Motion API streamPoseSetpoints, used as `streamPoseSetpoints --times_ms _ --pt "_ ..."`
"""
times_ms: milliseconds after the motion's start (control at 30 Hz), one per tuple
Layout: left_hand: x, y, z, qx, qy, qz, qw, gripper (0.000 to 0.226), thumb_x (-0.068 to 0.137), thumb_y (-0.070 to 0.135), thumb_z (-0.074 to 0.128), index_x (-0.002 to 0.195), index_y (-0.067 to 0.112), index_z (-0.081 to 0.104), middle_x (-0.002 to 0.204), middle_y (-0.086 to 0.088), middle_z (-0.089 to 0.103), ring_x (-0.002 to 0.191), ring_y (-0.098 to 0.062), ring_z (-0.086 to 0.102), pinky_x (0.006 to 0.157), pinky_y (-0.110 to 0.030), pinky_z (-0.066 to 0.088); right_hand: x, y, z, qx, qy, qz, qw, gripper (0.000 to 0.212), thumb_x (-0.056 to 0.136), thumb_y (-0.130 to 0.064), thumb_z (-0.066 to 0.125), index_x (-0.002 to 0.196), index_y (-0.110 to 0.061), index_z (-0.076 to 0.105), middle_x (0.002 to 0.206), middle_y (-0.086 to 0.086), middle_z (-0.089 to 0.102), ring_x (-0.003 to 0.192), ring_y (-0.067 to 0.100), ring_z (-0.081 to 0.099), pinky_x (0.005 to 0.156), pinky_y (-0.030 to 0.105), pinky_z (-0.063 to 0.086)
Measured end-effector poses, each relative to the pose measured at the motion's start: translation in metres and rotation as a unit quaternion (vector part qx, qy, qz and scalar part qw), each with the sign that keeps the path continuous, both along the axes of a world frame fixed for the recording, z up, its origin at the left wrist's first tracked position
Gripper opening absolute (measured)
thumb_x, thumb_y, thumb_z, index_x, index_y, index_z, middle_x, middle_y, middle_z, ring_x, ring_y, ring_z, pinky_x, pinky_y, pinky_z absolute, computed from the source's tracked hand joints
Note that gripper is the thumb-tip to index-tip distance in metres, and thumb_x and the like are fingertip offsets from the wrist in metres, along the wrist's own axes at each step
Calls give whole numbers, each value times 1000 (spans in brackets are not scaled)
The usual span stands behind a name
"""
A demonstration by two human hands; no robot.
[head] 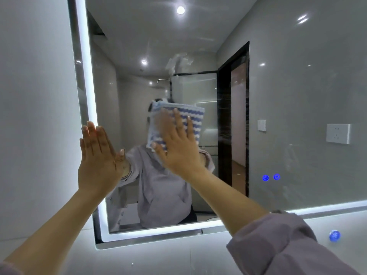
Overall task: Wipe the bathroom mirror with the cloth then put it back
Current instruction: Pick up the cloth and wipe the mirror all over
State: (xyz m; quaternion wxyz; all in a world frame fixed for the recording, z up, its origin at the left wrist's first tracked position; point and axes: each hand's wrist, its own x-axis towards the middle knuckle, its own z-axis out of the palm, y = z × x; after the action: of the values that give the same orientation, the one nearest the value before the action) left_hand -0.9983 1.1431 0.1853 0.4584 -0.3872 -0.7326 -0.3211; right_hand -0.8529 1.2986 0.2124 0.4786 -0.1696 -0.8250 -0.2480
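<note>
The bathroom mirror point(278, 96) fills most of the head view, with a lit white strip along its left and bottom edges. My right hand point(176, 143) presses a blue-and-white striped cloth point(195, 120) flat against the glass near the middle, fingers spread over it. My left hand point(97, 157) lies flat and empty on the mirror's lit left edge, fingers together. A whitish smear point(176, 62) shows on the glass above the cloth. The cloth covers the reflection of my head.
Two blue touch buttons point(271, 177) glow on the mirror at lower right. A blue light spot point(334, 235) sits below the mirror's bottom edge. Grey tiled wall point(35, 96) lies left of the mirror. The reflection shows a dark doorway and wall sockets.
</note>
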Motion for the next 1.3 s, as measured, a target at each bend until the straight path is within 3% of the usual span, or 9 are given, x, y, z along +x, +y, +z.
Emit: streamPoseSetpoints --times_ms 233,400,633,867,1033,1300 --pt "6 -2 2 -32 4 13 999 81 93 55 6 149 -4 1 156 -29 -2 145 -45 0 118 -53 1 1 1 -4 59 -54 0 997 68 99 -53 28 154 -19 5 161 -1 -3 149 22 -6 119 43 -11" --pt "4 -1 3 -22 -6 -1 1000 80 94 55 7 149 -2 -1 157 -26 -4 146 -42 -2 119 -51 -1 22 26 -2 92 -49 5 995 65 99 -53 27 153 -20 13 161 1 10 149 22 3 121 44 1" --pt "4 -1 0 -10 -1 -3 1000 82 93 58 5 149 -2 1 157 -27 0 146 -43 1 119 -51 1 77 90 -3 87 -15 -44 995 66 99 -55 18 154 -19 7 162 2 3 149 25 1 121 45 1" --pt "5 -1 1 -12 -4 1 1000 81 93 56 7 149 -2 1 158 -26 -2 146 -42 -1 119 -50 0 133 141 -8 -22 70 -76 994 68 99 -53 13 153 -15 2 161 9 -1 148 28 -1 120 49 6" --pt "4 1 1 -10 -1 9 1000 83 91 57 4 149 -3 1 157 -27 -1 146 -42 0 118 -46 -3 160 164 -20 -153 178 -87 968 71 96 -57 11 154 -17 5 162 5 4 149 23 -2 121 47 3" --pt "2 3 0 2 -3 4 1000 81 92 55 7 149 -2 0 158 -26 -3 147 -41 -2 119 -47 -4 136 142 -22 -191 221 -97 952 70 95 -51 14 154 -15 1 162 8 -1 149 26 -5 120 50 0"
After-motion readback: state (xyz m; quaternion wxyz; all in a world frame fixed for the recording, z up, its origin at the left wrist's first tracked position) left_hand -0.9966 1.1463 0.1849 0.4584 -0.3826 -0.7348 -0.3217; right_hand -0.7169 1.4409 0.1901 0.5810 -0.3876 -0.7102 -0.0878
